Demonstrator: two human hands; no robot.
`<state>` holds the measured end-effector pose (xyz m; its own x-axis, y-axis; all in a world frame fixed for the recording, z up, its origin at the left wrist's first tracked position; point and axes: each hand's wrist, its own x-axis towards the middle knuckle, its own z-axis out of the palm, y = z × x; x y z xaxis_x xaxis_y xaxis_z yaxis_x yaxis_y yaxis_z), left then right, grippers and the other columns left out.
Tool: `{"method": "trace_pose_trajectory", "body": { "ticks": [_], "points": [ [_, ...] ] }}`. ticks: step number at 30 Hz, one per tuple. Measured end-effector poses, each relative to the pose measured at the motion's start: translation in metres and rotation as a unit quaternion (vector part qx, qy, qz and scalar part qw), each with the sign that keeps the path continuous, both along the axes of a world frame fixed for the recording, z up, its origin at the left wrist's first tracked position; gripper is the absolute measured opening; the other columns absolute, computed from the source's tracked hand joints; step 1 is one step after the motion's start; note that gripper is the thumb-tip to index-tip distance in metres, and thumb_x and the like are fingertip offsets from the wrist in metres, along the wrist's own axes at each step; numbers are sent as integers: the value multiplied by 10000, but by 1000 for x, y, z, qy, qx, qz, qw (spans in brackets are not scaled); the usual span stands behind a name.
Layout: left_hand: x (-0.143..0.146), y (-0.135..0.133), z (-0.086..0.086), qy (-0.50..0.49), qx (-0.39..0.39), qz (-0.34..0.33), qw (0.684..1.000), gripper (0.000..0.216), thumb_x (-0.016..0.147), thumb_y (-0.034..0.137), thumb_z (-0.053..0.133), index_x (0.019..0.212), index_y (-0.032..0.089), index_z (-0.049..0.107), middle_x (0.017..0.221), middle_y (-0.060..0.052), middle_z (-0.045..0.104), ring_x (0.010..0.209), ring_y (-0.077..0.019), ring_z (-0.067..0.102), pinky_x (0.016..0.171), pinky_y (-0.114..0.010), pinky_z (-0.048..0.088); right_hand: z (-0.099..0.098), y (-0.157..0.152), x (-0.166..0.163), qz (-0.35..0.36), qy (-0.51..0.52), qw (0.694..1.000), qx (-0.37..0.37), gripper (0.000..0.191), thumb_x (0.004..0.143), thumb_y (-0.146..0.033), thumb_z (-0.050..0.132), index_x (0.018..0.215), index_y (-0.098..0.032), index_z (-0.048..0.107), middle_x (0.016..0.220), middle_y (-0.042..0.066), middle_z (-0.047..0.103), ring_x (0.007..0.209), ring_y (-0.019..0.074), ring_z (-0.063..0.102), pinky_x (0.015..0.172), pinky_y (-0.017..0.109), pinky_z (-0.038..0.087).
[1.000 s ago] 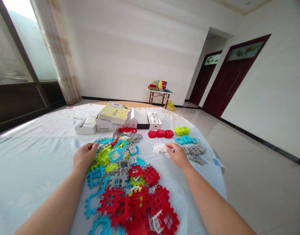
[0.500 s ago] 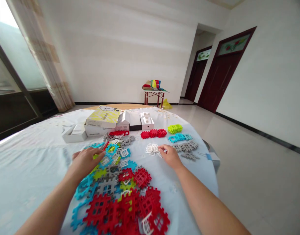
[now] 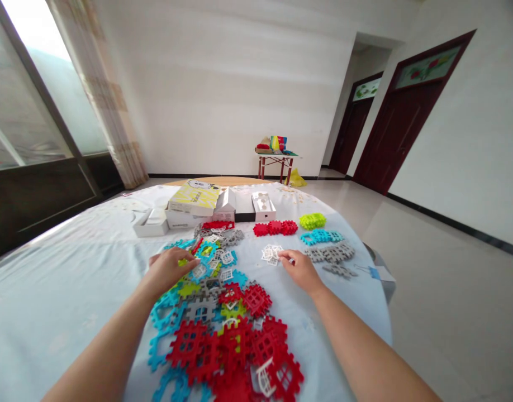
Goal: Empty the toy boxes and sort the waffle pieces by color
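On the left side of a mixed heap of toothed plastic building pieces (image 3: 235, 340), my left hand (image 3: 170, 271) hangs low with its fingers stretched out and a gap at the thumb. Beneath its fingertips lies a white lattice window piece (image 3: 199, 272); whether they touch is hard to see. My right hand (image 3: 302, 272) is pinched at the edge of a small group of white window pieces (image 3: 272, 254), thumb and forefinger closed on one of them. The heap holds red, blue, grey, lime and white pieces, overlapping.
Sorted rows of red (image 3: 275, 228), lime (image 3: 312, 221), blue (image 3: 321, 237) and grey pieces (image 3: 331, 253) lie beyond and right of my right hand. A yellow-and-white box (image 3: 195, 198) and opened white boxes (image 3: 151, 223) stand at the back. A small table (image 3: 277, 156) is by the wall.
The view has turned slightly left, so everything sits further right. My right hand remains at the white window pieces, and my left stays over the heap's left side.
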<state>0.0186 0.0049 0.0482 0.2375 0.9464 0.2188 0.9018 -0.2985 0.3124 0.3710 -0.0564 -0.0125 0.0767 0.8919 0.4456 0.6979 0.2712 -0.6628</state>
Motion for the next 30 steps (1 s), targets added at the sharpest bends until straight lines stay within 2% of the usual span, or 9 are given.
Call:
{"method": "trace_pose_trajectory", "body": {
  "ticks": [4, 10, 13, 16, 19, 21, 25, 30],
  "points": [
    [20, -4, -10, -6, 33, -9, 999, 343, 758, 511, 487, 774, 259, 719, 925, -50, 673, 934, -234, 566, 872, -355, 352, 0, -1, -2, 3, -4, 1000, 0, 211, 811, -274, 506, 936, -219, 668, 931, 41, 683, 840, 172, 617, 783, 307, 478],
    [36, -7, -15, -39, 81, -74, 993, 396, 802, 527, 429, 804, 263, 725, 942, -54, 665, 954, -230, 548, 903, -376, 329, 6, -3, -20, 32, -28, 999, 15, 192, 820, -248, 504, 912, -213, 669, 906, 40, 676, 846, 168, 609, 771, 306, 483],
    [25, 0, -14, -68, 95, -33, 993, 419, 825, 512, 382, 851, 251, 709, 952, -51, 673, 949, -221, 561, 880, -352, 344, 15, -8, -36, 81, -54, 995, 23, 181, 823, -237, 511, 910, -207, 667, 888, 43, 677, 867, 174, 599, 786, 320, 478],
    [5, 8, -15, -107, 105, 59, 987, 425, 828, 481, 367, 876, 215, 694, 959, -67, 676, 953, -221, 571, 830, -316, 378, 26, -17, -51, 149, -81, 985, 12, 177, 811, -274, 558, 934, -201, 662, 909, 46, 675, 898, 179, 582, 841, 342, 457],
    [-15, 13, -18, -142, 91, 155, 973, 416, 814, 469, 382, 917, 203, 685, 961, -71, 678, 923, -224, 584, 791, -311, 391, 32, -27, -59, 211, -106, 972, 6, 300, 769, -365, 627, 1020, -202, 637, 1023, 60, 653, 997, 193, 553, 944, 377, 394],
    [-23, 15, -20, -146, 69, 192, 968, 422, 813, 470, 380, 937, 202, 682, 947, -74, 680, 900, -234, 587, 763, -323, 389, 34, -29, -62, 222, -123, 967, 3, 404, 744, -423, 647, 1080, -201, 614, 1115, 80, 618, 1063, 209, 525, 988, 401, 351],
    [-29, 16, -26, -149, 35, 225, 962, 437, 809, 475, 378, 950, 191, 679, 932, -86, 685, 864, -244, 586, 694, -322, 379, 34, -19, -74, 214, -143, 966, -11, 462, 757, -473, 616, 1128, -199, 589, 1192, 102, 575, 1128, 226, 489, 1005, 417, 328],
    [-31, 20, -35, -163, 31, 215, 962, 435, 799, 475, 386, 941, 188, 681, 913, -79, 683, 839, -224, 581, 661, -292, 377, 43, -11, -98, 254, -164, 952, -36, 583, 725, -529, 624, 1189, -182, 552, 1260, 118, 526, 1183, 232, 446, 1022, 395, 314]
  ]
}}
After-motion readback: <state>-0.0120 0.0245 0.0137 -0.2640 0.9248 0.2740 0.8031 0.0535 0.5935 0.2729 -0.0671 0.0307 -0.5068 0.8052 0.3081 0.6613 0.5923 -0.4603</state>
